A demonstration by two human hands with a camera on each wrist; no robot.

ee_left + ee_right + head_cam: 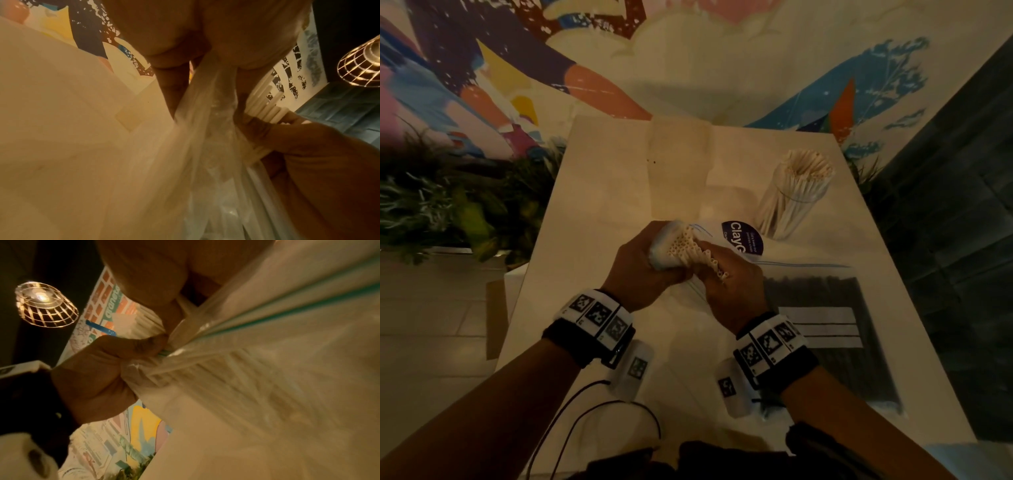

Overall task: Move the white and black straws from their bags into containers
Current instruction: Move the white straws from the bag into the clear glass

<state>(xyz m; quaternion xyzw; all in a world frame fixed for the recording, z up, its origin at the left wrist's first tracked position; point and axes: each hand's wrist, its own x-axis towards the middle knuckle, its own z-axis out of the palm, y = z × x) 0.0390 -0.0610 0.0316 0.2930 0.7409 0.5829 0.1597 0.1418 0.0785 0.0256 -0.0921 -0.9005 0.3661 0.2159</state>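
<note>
Head view: left hand (642,265) curled round the bunched clear bag (664,248) and the bundle of white straws (697,250) inside it, held above the middle of the pale table (602,192). Right hand (732,281) closed on the near right side of the same bundle, fingers wrapped under the open straw ends. Stood upright at the far right: a clear container (796,198) already packed with white straws. Lay flat at the near right, just beside the right wrist: a zip bag of black straws (832,329) with a white label. Partly hidden behind the hands: a round dark sticker (741,236).

Left wrist view: left-hand fingers (170,91) pressed into the gathered plastic (207,129), straw tips (273,112) poking out past the right hand (304,146).

Right wrist view: bag plastic (257,353) with its green zip strip stretched taut, left hand (98,369) clenched on its bunched end; caged lamp (46,305) overhead.
</note>
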